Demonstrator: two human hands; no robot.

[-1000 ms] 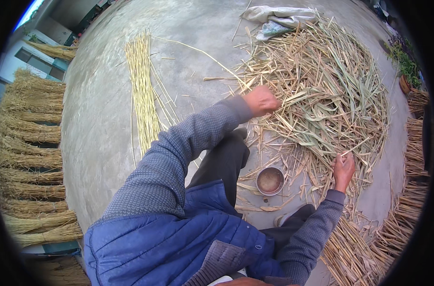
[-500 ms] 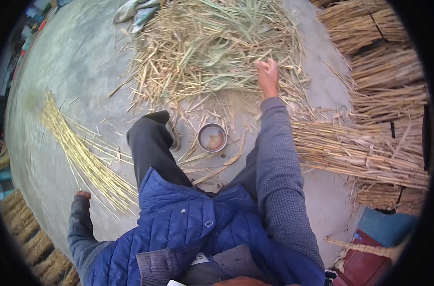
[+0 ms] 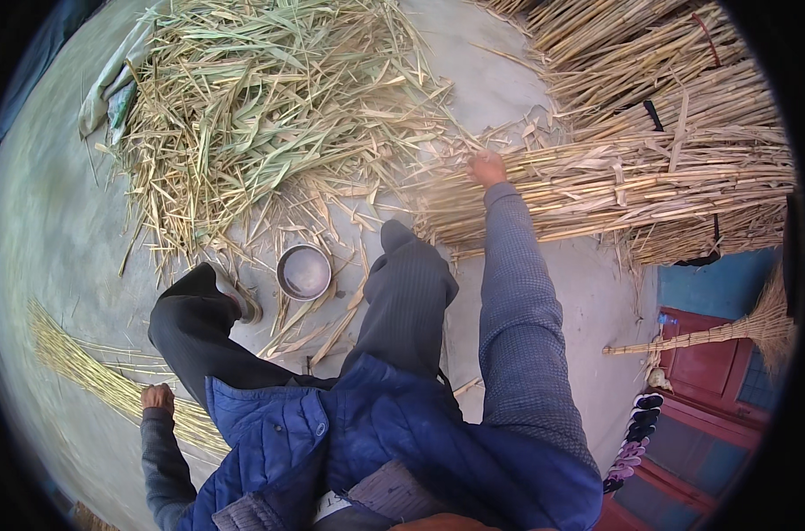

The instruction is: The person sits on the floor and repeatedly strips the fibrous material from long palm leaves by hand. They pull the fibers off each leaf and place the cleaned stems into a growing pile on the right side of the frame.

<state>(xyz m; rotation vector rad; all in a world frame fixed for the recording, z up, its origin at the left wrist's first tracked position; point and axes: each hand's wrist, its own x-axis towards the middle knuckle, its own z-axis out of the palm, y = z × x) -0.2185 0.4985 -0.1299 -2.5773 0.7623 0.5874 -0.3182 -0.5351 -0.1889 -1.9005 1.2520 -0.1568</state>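
My right hand [image 3: 486, 166] reaches far forward, its fingers closed at the edge of a long bundle of dry tan stalks [image 3: 588, 181] lying at the right. What those fingers hold is too small to make out; the stalk ends beside them are blurred. Low on the left, my left hand [image 3: 158, 397] is curled over a sheaf of thin yellow-green stalks [image 3: 93, 363] on the floor. Its fingertips are hidden from above, and I cannot tell what is inside them.
A wide heap of stripped green and tan leaves [image 3: 270, 106] covers the floor ahead. Between my feet stands a round metal bowl [image 3: 304, 273]. More stalk bundles [image 3: 650, 53] are stacked at the far right. A broom [image 3: 686, 338], a red door [image 3: 686, 354] and several shoes [image 3: 637, 434] are at the lower right.
My right hand has moved from the leaf heap to the stalk bundle on the right. My left hand has come onto the yellow-green sheaf. The view has swung right.
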